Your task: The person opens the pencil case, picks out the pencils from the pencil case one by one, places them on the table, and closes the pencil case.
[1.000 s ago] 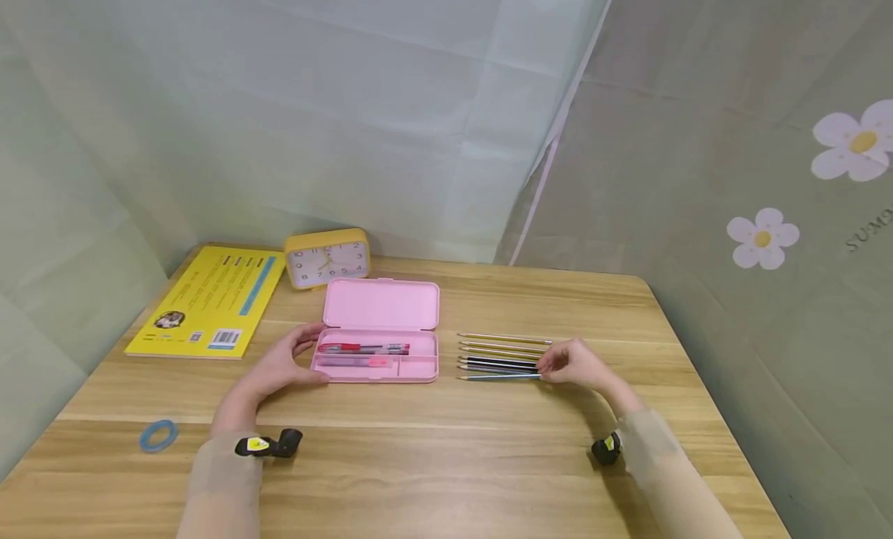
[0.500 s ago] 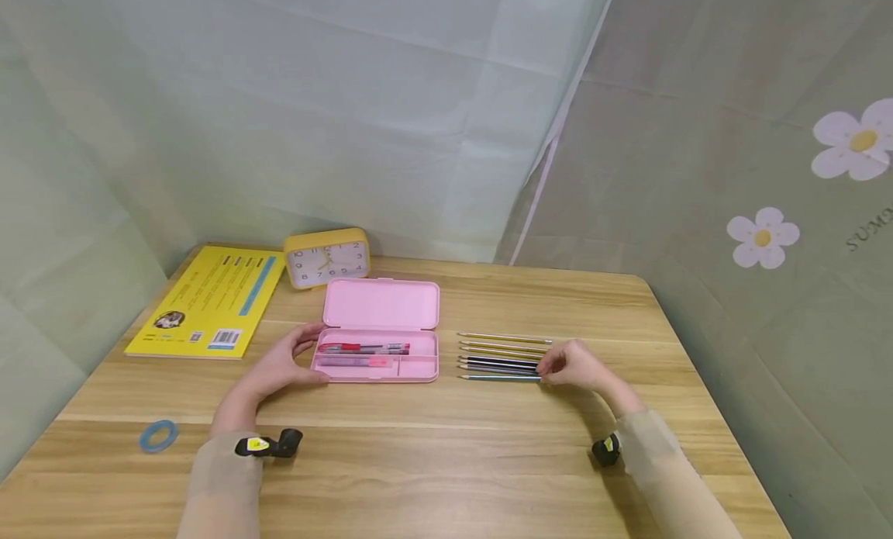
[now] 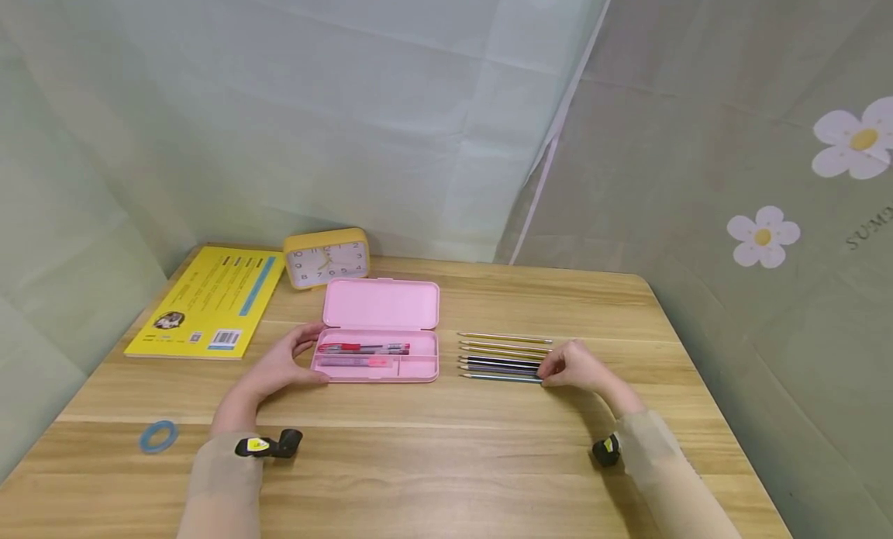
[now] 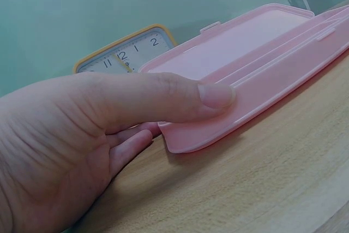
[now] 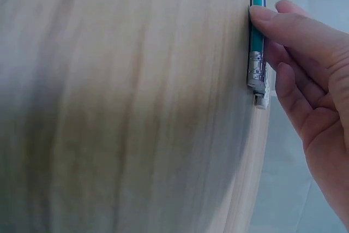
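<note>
A pink pencil case (image 3: 377, 379) lies unfolded on the table, its lid (image 3: 382, 305) tipped back. In its long rear compartment are red-and-clear pens (image 3: 363, 348); a pink-tipped pen or marker (image 3: 356, 361) lies in the front left one. My left hand (image 3: 282, 364) holds the case's left end, the thumb (image 4: 215, 95) against the front wall and fingers behind. To the right of the case, several pencils (image 3: 495, 345) lie side by side, tips leftward. With thumb and fingers my right hand (image 3: 575, 366) pinches the nearest, a teal pencil (image 5: 257, 36), near its eraser end.
Behind the case stands a yellow alarm clock (image 3: 328, 260). A yellow book (image 3: 209, 302) lies at the back left, and a blue ring (image 3: 158, 437) at the front left. Fabric curtains (image 3: 314, 120) hang beyond the table's back and side edges.
The teal pencil has shifted very slightly to the right and closer to the row, with my right hand on it. My left hand and the pencil case have stayed put.
</note>
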Demonstrator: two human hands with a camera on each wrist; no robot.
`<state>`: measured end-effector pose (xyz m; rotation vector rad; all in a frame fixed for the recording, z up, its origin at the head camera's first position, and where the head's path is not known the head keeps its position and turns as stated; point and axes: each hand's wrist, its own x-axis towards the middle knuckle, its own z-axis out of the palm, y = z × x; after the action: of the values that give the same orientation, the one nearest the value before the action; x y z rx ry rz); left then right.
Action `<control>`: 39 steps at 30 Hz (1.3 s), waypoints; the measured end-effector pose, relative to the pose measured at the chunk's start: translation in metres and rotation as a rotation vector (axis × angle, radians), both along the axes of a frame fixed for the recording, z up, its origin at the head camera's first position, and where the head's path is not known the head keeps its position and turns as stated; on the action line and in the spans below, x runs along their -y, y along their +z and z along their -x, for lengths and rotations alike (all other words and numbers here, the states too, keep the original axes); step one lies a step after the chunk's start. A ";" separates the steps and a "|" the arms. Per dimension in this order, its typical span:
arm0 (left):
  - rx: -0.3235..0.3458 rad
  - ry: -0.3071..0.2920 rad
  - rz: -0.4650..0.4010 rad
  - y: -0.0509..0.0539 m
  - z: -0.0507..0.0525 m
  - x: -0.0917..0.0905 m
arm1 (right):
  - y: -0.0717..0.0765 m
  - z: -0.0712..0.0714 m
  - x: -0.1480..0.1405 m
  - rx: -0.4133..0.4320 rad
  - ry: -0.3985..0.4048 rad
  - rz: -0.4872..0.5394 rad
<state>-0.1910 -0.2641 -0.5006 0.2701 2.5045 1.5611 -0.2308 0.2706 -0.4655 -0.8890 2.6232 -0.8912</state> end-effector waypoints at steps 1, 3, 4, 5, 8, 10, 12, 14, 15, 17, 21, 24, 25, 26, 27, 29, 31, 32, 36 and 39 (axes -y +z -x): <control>0.001 0.002 0.004 0.000 0.000 0.000 | 0.000 0.000 0.000 0.001 0.000 -0.003; 0.001 0.004 0.006 -0.001 0.000 0.000 | 0.001 -0.001 0.001 0.004 -0.003 -0.008; 0.001 0.005 0.010 -0.001 0.001 0.000 | 0.001 -0.001 0.001 0.003 -0.002 -0.010; 0.002 0.007 0.010 -0.001 0.001 0.000 | 0.002 -0.001 0.002 0.004 -0.005 -0.013; 0.005 0.007 0.006 -0.002 0.001 0.001 | 0.002 -0.001 0.002 0.009 -0.005 -0.013; 0.004 0.006 0.007 -0.002 0.001 0.001 | 0.002 0.000 0.002 0.016 -0.003 -0.008; 0.001 0.002 0.004 -0.002 0.001 0.001 | 0.002 -0.001 0.002 0.020 -0.004 -0.001; -0.003 -0.001 0.000 -0.002 0.000 0.001 | 0.002 -0.001 0.002 0.018 -0.005 0.004; -0.006 -0.004 -0.002 -0.001 0.000 0.001 | 0.003 -0.002 0.002 0.019 -0.007 0.008; -0.006 -0.005 -0.007 0.000 -0.001 0.000 | 0.003 -0.002 0.002 0.015 -0.009 0.014; -0.005 -0.003 -0.012 0.001 -0.001 0.000 | 0.002 -0.001 0.001 0.018 -0.011 0.028; -0.008 -0.006 -0.010 0.001 -0.001 0.001 | 0.002 0.001 0.001 0.015 -0.014 0.034; -0.008 -0.006 -0.009 0.001 -0.001 0.001 | 0.002 0.001 0.001 0.013 -0.016 0.035; -0.008 -0.006 -0.010 0.001 -0.001 0.001 | 0.003 0.001 0.001 0.009 -0.019 0.035; -0.008 -0.007 -0.008 0.001 -0.001 0.001 | 0.004 0.001 0.002 0.009 -0.025 0.036; -0.006 -0.007 -0.010 0.001 -0.001 0.001 | 0.005 0.002 0.004 0.012 -0.035 0.045; -0.006 -0.007 -0.010 0.001 -0.001 0.001 | 0.007 0.003 0.007 0.032 -0.050 0.061; -0.005 -0.004 -0.008 0.001 -0.001 0.001 | 0.008 0.004 0.009 0.044 -0.059 0.071; -0.006 -0.002 -0.004 0.001 -0.001 0.001 | 0.016 0.008 0.018 0.082 -0.082 0.117; -0.013 -0.004 -0.005 0.002 -0.001 0.001 | 0.022 0.014 0.027 0.084 -0.080 0.159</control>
<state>-0.1898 -0.2646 -0.4987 0.2867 2.5084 1.5688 -0.2443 0.2432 -0.4437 -0.7696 2.5598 -1.1450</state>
